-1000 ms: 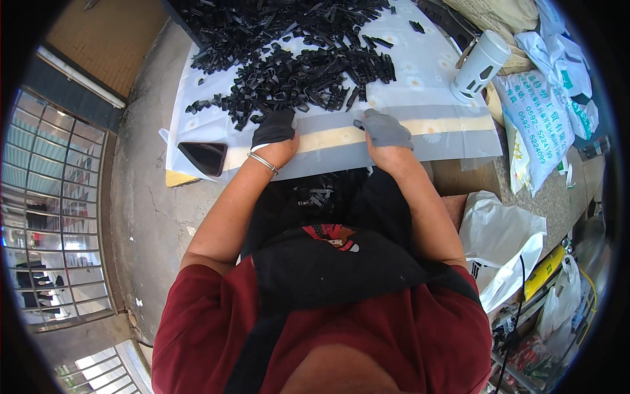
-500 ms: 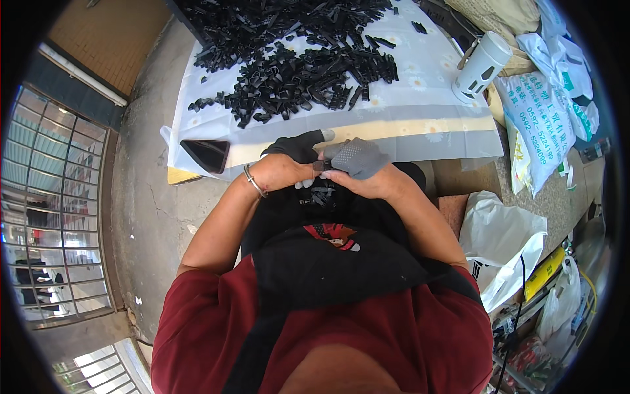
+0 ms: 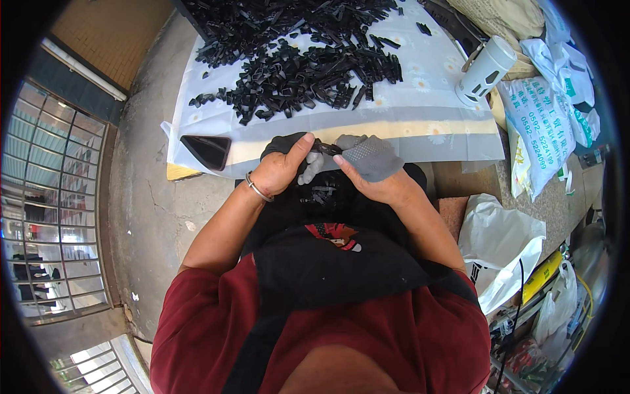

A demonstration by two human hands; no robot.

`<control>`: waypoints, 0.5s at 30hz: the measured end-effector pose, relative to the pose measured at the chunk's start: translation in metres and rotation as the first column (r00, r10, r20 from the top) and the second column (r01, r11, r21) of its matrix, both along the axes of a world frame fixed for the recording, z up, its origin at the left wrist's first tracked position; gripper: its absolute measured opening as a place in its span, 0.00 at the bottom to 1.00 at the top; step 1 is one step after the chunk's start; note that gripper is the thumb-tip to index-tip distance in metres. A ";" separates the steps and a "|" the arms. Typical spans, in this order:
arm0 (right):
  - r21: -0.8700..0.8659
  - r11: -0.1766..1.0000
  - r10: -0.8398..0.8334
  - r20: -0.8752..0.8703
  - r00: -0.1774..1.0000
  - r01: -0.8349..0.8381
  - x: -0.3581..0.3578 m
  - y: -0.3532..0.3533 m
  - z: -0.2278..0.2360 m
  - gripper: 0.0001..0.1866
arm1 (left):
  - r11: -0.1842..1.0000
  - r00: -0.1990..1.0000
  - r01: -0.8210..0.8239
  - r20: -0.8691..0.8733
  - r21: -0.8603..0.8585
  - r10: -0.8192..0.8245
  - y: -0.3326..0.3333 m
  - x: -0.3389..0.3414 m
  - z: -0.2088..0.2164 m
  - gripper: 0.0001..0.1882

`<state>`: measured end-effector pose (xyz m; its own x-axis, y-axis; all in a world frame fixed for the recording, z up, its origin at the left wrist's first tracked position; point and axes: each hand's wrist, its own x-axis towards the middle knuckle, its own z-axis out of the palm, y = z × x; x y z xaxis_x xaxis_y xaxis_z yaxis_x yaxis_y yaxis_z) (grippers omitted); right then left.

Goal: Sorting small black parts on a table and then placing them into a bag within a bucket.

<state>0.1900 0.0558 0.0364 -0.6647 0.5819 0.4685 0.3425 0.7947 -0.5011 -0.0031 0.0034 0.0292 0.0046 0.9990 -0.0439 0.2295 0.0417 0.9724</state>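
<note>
Lying at the left front corner of the flower-patterned worktop (image 3: 203, 118), a dark phone (image 3: 207, 152) rests well apart from my wrists. Next comes the metal bangle (image 3: 260, 188) on my left wrist, then my left hand (image 3: 290, 161), in a dark glove that leaves the thumb bare; its grip is narrow, thumb and pale-tipped fingers closing at the left end of a small black piece (image 3: 327, 148). That piece sits between my two hands, just over the front edge of the worktop. Beyond it spreads a heap of similar black parts (image 3: 282, 82), and below, on my dark apron (image 3: 321, 256), more black bits (image 3: 321, 193) lie in my lap. My right hand (image 3: 373, 161), in a grey dotted glove, pinches the right end, bare thumb on top; the fingertips underneath are hidden, so I cannot tell exactly where they press.

To handle something this small well, I judge it best to brace one end firmly with the left, let the right thumb apply short, even pressure, and hold both wrists low over my lap so a slip drops nowhere awkward. Farther right, the pale bottle (image 3: 485, 69) and a printed bag (image 3: 539, 134) stand clear of my elbows.
</note>
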 end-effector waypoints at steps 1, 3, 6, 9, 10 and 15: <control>-0.001 1.000 -0.001 0.001 1.000 0.001 0.000 0.000 0.002 0.12 | 1.000 1.000 -0.006 -0.002 0.022 0.006 0.000 0.000 0.001 0.23; 0.117 0.993 -0.016 0.028 0.999 0.012 0.000 -0.001 0.005 0.12 | 0.999 1.000 -0.012 -0.004 0.044 0.012 0.000 0.001 0.003 0.23; 0.214 0.975 -0.053 -0.002 0.999 0.052 0.001 -0.002 0.000 0.11 | 0.998 0.998 0.050 -0.041 0.028 -0.049 0.000 0.002 0.011 0.23; 0.286 0.958 -0.077 0.147 0.986 0.032 -0.003 -0.004 0.007 0.09 | 0.996 0.988 0.069 -0.141 0.049 -0.061 0.000 0.007 0.014 0.22; 0.285 0.958 -0.077 0.147 0.986 0.032 -0.005 -0.005 0.006 0.09 | 0.996 0.973 0.039 -0.231 0.078 -0.020 0.001 0.012 0.009 0.22; 0.305 0.952 -0.029 0.017 0.999 0.022 -0.017 -0.005 -0.027 0.10 | 0.991 0.916 0.091 -0.398 0.094 -0.046 -0.002 0.018 0.011 0.22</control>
<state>0.1728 0.0508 0.0097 -0.6629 0.4306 0.6125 0.3722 0.8993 -0.2294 0.0147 0.0018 0.0400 0.0780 0.9956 0.0520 0.5937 -0.0883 0.7999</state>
